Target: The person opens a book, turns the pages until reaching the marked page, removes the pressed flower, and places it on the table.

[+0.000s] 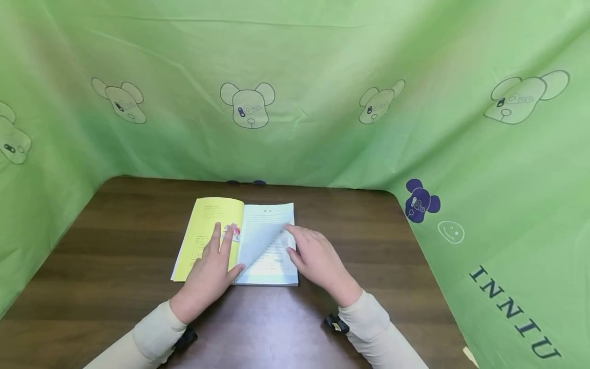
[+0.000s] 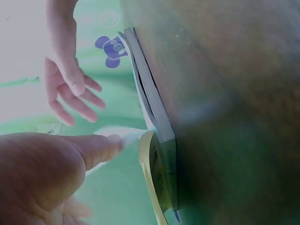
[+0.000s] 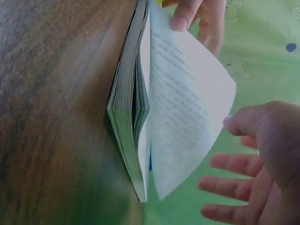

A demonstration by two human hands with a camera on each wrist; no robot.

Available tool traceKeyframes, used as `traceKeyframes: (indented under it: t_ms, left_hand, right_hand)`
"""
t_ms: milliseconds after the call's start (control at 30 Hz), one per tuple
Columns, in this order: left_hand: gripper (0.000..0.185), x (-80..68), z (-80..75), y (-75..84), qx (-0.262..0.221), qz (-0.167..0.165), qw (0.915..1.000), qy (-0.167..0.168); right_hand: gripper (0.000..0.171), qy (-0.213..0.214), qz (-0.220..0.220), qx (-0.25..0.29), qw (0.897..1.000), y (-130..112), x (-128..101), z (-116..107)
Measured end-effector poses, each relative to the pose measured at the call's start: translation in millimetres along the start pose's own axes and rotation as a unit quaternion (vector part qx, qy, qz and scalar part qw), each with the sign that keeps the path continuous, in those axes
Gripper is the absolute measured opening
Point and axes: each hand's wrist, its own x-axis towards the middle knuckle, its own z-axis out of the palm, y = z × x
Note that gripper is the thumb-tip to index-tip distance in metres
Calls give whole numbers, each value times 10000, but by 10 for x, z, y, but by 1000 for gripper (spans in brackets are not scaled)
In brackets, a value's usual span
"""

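An open book [image 1: 272, 274] lies flat on the brown table [image 1: 115, 230], its left page yellow [image 1: 203, 225]. One pale printed page [image 1: 260, 243] stands lifted and curved above the spine. My left hand [image 1: 209, 271] rests with straight fingers on the yellow page, and its thumb [image 2: 101, 145] touches the lifted page's lower edge [image 2: 126, 133]. My right hand [image 1: 315, 256] hovers over the right page with fingers spread, fingertips at the lifted page's outer edge. In the right wrist view the curved page [image 3: 187, 108] rises off the book block [image 3: 129, 108], with my right thumb [image 3: 243, 124] next to it.
Green cloth with bear prints [image 1: 249, 105] walls the table at the back and both sides. A purple bear print [image 1: 420, 201] sits on the right cloth. Bare wood surrounds the book on every side.
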Motion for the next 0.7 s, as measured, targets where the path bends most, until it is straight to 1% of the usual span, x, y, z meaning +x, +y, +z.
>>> traceKeyframes:
  t_ms: [67,133,267,367,467,567,600,700]
  left_hand:
    - [105,3,-11,-17,-34,41,9997,251]
    - [109,6,-21,-27,38,131,9990,418]
    - [106,-6,-48,-33,455,270,9972,538]
    - [103,-13,-65,-35,814,326,9949,507]
    - [98,-5,-66,-40,1033,466,9925,456]
    - [87,1,-57,-41,1083,659,9912,369]
    - [80,1,-54,-42,1077,709,9911,321]
    - [67,-4,-49,-42,986,846,9914,122]
  right_hand:
    - [51,-190,19,-19,9998,-5,13,11]
    - [49,-490,-65,-55,9988,-10,8,16]
    - [48,-1168,-442,-97,9921,-31,-30,18]
    - [51,-1552,-654,-49,9857,-52,-53,18]
    - [57,-1906,-676,20,9793,-62,-67,28]
    - [64,-2248,-554,123,9728,-62,-81,48]
    - [66,-2350,-515,147,9705,-60,-84,57]
    - [71,-2509,-456,192,9667,-60,-93,78]
